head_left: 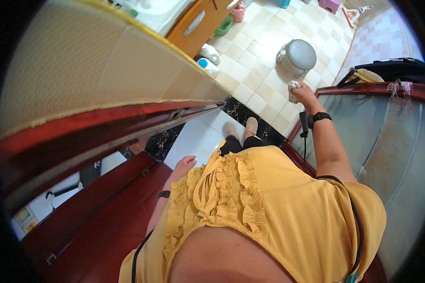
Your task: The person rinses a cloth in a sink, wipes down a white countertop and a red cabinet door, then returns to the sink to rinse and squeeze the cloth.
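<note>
My right hand [303, 94] is stretched forward with its fingers closed on a crumpled whitish cloth [294, 91], above the tiled floor and just beyond the edge of a red-framed glass door [354, 120]. Past the cloth, a round stool with a grey top [302, 55] stands on the tiles. Low at my left side hangs my left hand [185, 165], nothing seen in it, its fingers partly curled and close to my yellow top. Both wrists carry black bands, and a small black device with a cable hangs by the right one.
A black stone threshold [246, 113] lies at my feet. Beyond the wall on the left are a wooden vanity cabinet [191, 30], white plastic bottles [209, 67] and a green basin [224, 25]. A purple stool [329, 5] stands far off. A dark red door [120, 212] is at lower left.
</note>
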Motion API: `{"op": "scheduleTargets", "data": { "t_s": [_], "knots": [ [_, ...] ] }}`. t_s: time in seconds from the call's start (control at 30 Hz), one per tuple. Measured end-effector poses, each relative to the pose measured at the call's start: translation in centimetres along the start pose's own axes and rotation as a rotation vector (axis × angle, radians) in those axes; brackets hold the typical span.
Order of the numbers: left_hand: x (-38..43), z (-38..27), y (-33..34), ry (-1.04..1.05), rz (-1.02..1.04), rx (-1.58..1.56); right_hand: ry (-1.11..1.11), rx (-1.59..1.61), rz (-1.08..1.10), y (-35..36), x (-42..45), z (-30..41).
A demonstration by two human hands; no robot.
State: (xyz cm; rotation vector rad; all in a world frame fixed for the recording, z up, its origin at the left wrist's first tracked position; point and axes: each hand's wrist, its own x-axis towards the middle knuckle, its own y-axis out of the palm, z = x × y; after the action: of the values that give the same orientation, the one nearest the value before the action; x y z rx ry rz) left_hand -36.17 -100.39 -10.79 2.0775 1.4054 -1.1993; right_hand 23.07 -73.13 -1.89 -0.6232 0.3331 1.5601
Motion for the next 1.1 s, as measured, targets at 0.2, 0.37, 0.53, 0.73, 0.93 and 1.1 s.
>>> {"op": "scheduleTargets", "data": {
  "t_s": [0.2, 0.37, 0.53, 0.73, 0.93, 1.1],
  "knots": [
    [4.3, -5.6, -4.4, -0.017, 0.097, -0.155, -0.007, 0.050, -0.187, -3.2, -1.2, -0.2],
    [6.2, -6.6, -9.6, -0.044, 0.105, -0.222, 0.032, 0.040, -0.228, -2.4, -2.2, 1.7],
    [4.9, -11.4, -10.7, -0.128, -0.024, 0.181, -0.004, 0.118, -0.218, -3.3, 0.1, 2.5],
    [6.5, -16.3, -6.9, -0.206, -0.095, 0.283, 0.002, 0.018, -0.137, -7.8, 7.2, 3.2],
    [14.0, -25.6, 2.2, -0.130, -0.071, 0.347, -0.039, -0.039, -0.163, -16.7, 14.1, 5.8],
    [20.4, -36.3, 8.0, 0.069, -0.016, 0.511, -0.078, 0.019, -0.174, -22.6, 18.9, 6.6]
  ]
}}
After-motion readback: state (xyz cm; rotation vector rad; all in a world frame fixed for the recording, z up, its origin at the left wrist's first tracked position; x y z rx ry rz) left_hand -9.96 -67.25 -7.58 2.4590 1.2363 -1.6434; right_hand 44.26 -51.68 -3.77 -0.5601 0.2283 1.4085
